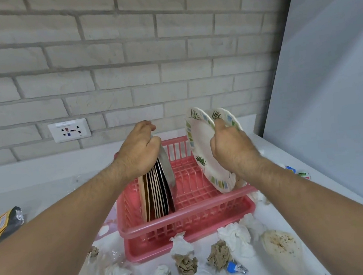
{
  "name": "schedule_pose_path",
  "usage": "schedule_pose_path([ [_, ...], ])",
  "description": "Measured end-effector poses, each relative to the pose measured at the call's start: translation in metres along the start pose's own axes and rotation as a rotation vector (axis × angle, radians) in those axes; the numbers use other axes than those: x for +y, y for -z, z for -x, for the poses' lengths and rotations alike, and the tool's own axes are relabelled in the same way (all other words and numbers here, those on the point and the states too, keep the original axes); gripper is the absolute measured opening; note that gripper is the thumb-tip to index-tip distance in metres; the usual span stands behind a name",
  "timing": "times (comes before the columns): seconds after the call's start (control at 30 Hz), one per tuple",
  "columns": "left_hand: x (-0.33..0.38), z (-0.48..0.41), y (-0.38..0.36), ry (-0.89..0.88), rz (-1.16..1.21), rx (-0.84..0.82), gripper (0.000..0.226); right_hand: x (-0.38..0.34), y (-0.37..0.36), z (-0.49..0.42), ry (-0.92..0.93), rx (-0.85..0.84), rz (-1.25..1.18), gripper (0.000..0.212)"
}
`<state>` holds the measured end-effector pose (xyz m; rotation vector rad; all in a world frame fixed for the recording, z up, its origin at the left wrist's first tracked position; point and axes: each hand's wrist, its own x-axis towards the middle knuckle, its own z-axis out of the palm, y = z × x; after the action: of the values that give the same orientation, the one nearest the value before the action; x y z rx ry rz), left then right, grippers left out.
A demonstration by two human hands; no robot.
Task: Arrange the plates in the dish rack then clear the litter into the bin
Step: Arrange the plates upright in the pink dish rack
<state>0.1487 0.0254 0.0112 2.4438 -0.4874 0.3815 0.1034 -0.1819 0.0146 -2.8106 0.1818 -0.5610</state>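
Two leaf-patterned white plates (pixel 206 152) stand on edge at the right end of the pink dish rack (pixel 185 224), faces toward the rack's left end, tilted right. The right hand (pixel 233 147) closes on their rims; the left hand (pixel 138 150) clasps the upright plate stack (pixel 157 193) at the rack's left. Seating each rim between tines should prevent sliding. Crumpled tissues (pixel 235 235) lie before the rack.
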Motion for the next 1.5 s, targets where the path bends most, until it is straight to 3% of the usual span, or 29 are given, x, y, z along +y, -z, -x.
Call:
schedule_pose_path([
  [0.2,0.002,0.002,0.001,0.005,-0.001,-0.005,0.048,0.007,-0.008,0.002,-0.055,-0.029,-0.023,0.038],
  [0.37,0.006,0.004,0.001,0.019,0.025,0.045,0.051,0.013,-0.005,0.0,-0.07,0.021,0.002,0.07],
  [0.7,0.011,0.008,0.0,0.048,0.064,0.109,0.05,0.004,0.025,-0.003,0.037,0.01,0.321,0.032],
  [0.8,0.012,0.01,0.003,0.054,0.06,0.083,0.06,-0.004,0.031,0.002,0.143,0.126,0.362,0.032],
  [0.9,0.012,0.011,0.003,0.057,0.075,0.067,0.062,-0.019,0.02,0.012,0.274,0.17,0.2,0.033],
  [1.07,0.008,0.008,0.003,0.035,0.109,0.086,0.045,-0.048,-0.018,0.036,0.221,-0.271,-0.485,0.042],
  [1.2,0.003,0.008,0.004,0.044,0.181,0.101,0.042,-0.056,-0.032,0.043,0.193,-0.271,-0.7,0.043],
  [1.33,0.002,0.009,0.005,0.036,0.24,0.079,0.039,-0.064,-0.034,0.045,0.187,-0.206,-0.701,0.032],
  [1.5,0.008,0.012,0.007,0.038,0.249,0.096,0.035,-0.075,-0.027,0.036,0.194,-0.182,-0.459,0.035],
])
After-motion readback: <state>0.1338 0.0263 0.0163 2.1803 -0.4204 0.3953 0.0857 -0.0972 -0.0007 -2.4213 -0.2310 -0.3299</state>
